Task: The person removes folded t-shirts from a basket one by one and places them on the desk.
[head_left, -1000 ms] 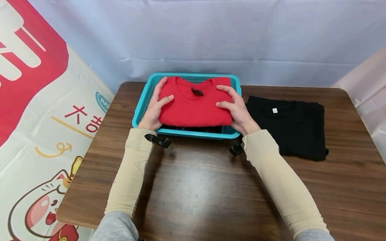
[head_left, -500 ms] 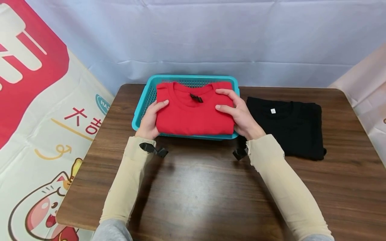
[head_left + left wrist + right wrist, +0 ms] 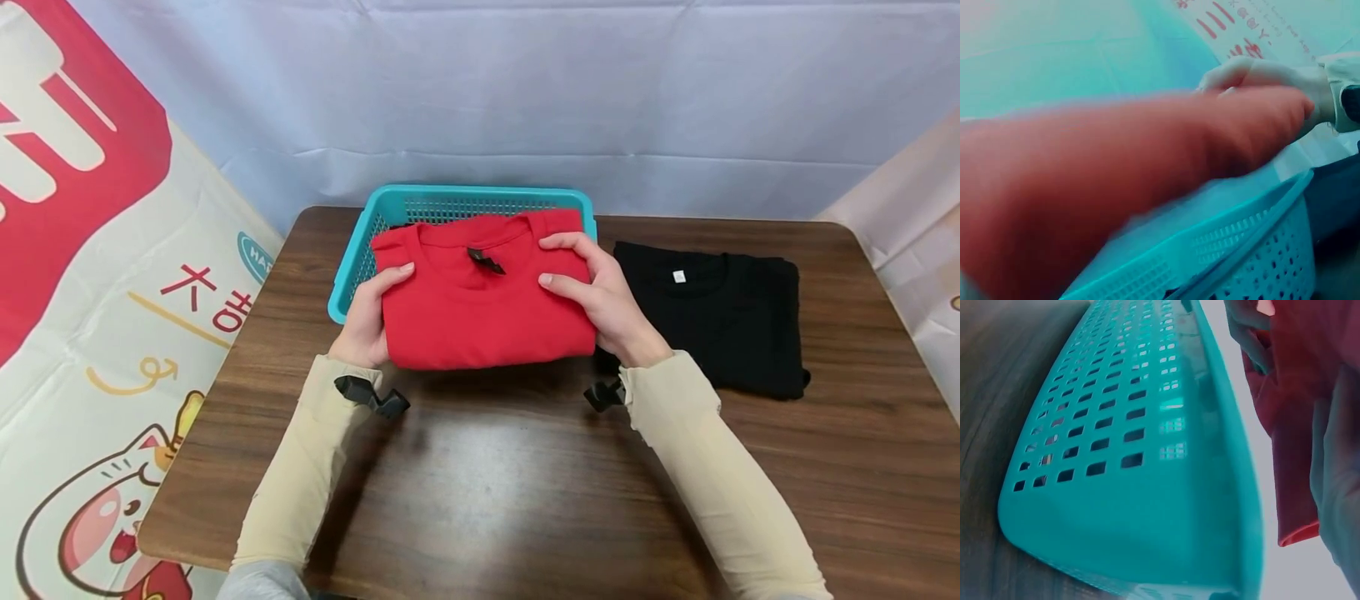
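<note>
A folded red T-shirt [image 3: 487, 321] with a dark neck label is held up level between my two hands, overlapping the front of the turquoise basket [image 3: 480, 192] in the head view. My left hand [image 3: 365, 318] grips its left side, thumb on top and fingers hidden beneath. On the right side my right hand [image 3: 606, 300] grips it, thumb and index finger on top. The right wrist view has the red T-shirt [image 3: 1297, 437] above the rim of the basket [image 3: 1147, 506]. In the left wrist view the T-shirt [image 3: 1147, 150] is blurred.
A folded black T-shirt [image 3: 720, 321] with a white label lies on the wooden table [image 3: 480, 500], right of the basket. Some dark cloth [image 3: 401, 226] shows inside the basket. A pale curtain [image 3: 480, 92] hangs behind, and a printed banner [image 3: 90, 400] at the left.
My hands have lifted the red T-shirt up out of the basket and drawn it toward me, past the front rim. The basket and the black T-shirt stay in place.
</note>
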`<state>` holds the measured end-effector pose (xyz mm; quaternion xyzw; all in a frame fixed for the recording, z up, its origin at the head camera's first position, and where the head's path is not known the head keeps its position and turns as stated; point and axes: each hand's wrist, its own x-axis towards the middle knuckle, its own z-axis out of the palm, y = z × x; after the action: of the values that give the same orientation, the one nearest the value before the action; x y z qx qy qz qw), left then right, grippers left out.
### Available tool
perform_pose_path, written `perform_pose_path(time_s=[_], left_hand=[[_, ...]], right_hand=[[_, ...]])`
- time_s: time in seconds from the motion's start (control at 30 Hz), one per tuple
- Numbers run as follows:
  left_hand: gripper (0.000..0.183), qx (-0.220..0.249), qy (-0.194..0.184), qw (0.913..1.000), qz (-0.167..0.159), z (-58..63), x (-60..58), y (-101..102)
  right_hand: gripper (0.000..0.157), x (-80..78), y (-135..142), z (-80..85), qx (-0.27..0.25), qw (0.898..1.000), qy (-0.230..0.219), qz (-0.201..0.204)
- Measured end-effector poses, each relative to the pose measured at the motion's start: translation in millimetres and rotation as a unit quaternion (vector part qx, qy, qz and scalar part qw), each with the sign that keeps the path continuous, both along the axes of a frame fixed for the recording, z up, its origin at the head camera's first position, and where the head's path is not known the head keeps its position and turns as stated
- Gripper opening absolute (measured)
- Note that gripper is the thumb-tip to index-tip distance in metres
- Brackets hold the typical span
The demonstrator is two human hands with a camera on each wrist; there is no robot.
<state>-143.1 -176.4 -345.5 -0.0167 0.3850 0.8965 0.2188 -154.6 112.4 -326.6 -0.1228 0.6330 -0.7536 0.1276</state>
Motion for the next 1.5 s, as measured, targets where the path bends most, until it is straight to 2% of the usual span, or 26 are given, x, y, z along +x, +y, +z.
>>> perform_pose_path(time_s=[0.07, 0.17, 0.37, 0.5, 0.77, 0.97, 1.07, 1.2, 1.33, 1.5], left_hand=[[0.046, 0.013, 0.003, 0.9999, -0.004, 0.5, 1.8, 0.8], [0.04, 0.024, 0.011, 0.9992, -0.031, 0.5, 4.7, 1.3], [0.033, -0.012, 0.046, 0.996, -0.077, -2.1, 9.2, -0.4], [0.037, -0.046, 0.06, 0.9938, -0.082, -4.0, 10.9, -1.5], [0.04, -0.087, 0.06, 0.9912, -0.079, -2.6, 15.6, -0.4], [0.05, -0.113, 0.044, 0.9868, -0.108, -2.2, 17.8, -2.4], [0.052, -0.124, 0.046, 0.9838, -0.121, -3.1, 18.0, -3.3], [0.046, -0.137, 0.058, 0.979, -0.14, -4.6, 19.1, -4.0], [0.039, -0.157, 0.063, 0.9726, -0.159, -5.2, 21.1, -6.5], [0.042, -0.178, 0.088, 0.9623, -0.186, -6.3, 21.2, -10.8]], right_hand=[[0.038, 2.6, 0.6, 1.0, 0.006, 1.0, 0.002, -0.001], [0.041, 5.7, 1.8, 0.8, 0.016, 1.0, -0.002, 0.0], [0.044, 10.3, 6.2, -0.4, 0.044, 0.999, -0.01, -0.008], [0.046, 13.6, 10.1, 1.0, 0.051, 0.998, -0.019, -0.015], [0.051, 21.7, 16.5, 2.4, 0.065, 0.997, -0.015, -0.038], [0.063, 27.8, 21.1, 2.4, 0.086, 0.996, -0.011, -0.02], [0.063, 31.1, 23.4, 1.9, 0.112, 0.993, -0.024, -0.007], [0.066, 35.2, 26.7, 0.6, 0.133, 0.99, -0.044, 0.0], [0.073, 38.3, 30.2, -0.4, 0.124, 0.99, -0.07, 0.003], [0.079, 41.6, 34.5, -3.1, 0.103, 0.988, -0.111, 0.005]])
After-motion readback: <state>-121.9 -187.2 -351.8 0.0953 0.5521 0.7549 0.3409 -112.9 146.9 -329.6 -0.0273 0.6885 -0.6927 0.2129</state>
